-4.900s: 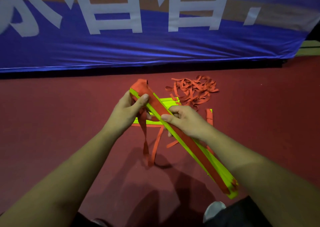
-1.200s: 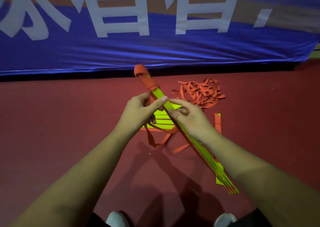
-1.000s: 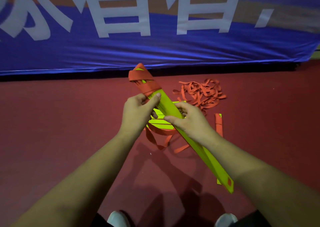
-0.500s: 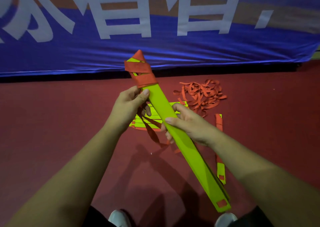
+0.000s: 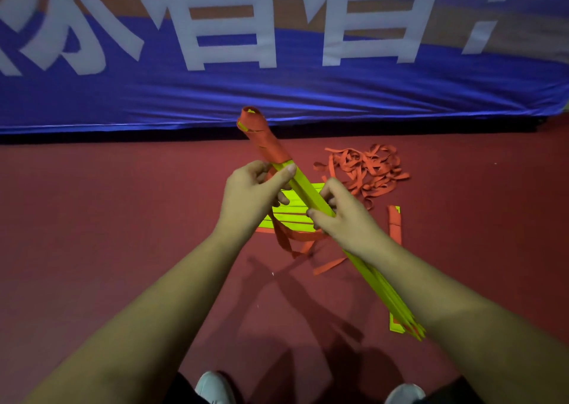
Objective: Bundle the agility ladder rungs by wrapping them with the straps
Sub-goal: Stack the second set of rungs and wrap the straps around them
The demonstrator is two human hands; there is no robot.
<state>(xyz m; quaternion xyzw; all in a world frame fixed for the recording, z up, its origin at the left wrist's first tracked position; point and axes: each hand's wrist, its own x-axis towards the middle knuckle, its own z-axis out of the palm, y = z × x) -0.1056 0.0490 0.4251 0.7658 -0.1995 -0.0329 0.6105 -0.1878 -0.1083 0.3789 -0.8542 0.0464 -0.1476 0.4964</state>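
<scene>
Operator: Banner (image 5: 277, 95), blue with large white characters, fills the top of my view. Below it lies dark red floor (image 5: 92, 219). Above that floor the person holds the rung bundle (image 5: 311, 194), a long stack of yellow-green ladder rungs. It slants from upper left, near the banner's lower edge, down to lower right.

Listener: And the hands?

Operator: The left hand (image 5: 249, 206) grips the bundle just below the wrapped strap (image 5: 268, 140), the orange turns covering the far end. Its thumb lies across the top and its fingers curl underneath. The right hand (image 5: 348, 222) grips the middle, fingers curled round the stack.

Listener: What could go wrong?

Operator: I judge three risks, largest first. The near end (image 5: 406, 326) is bare and its rungs fan apart. If the right hand loosens to turn the stack, they could slide out of line. Next, the strap tangle (image 5: 366, 169) lies heaped on the floor beyond the right hand. If it feeds the wrap, which I cannot tell, pulling could tighten it into a knot. Last, the strap tail (image 5: 281, 237) hangs from under the left hand across the loose rungs (image 5: 292, 217) lying on the floor. It could catch them and drag them along, or the finished turns could slacken if the thumb lifts.
</scene>
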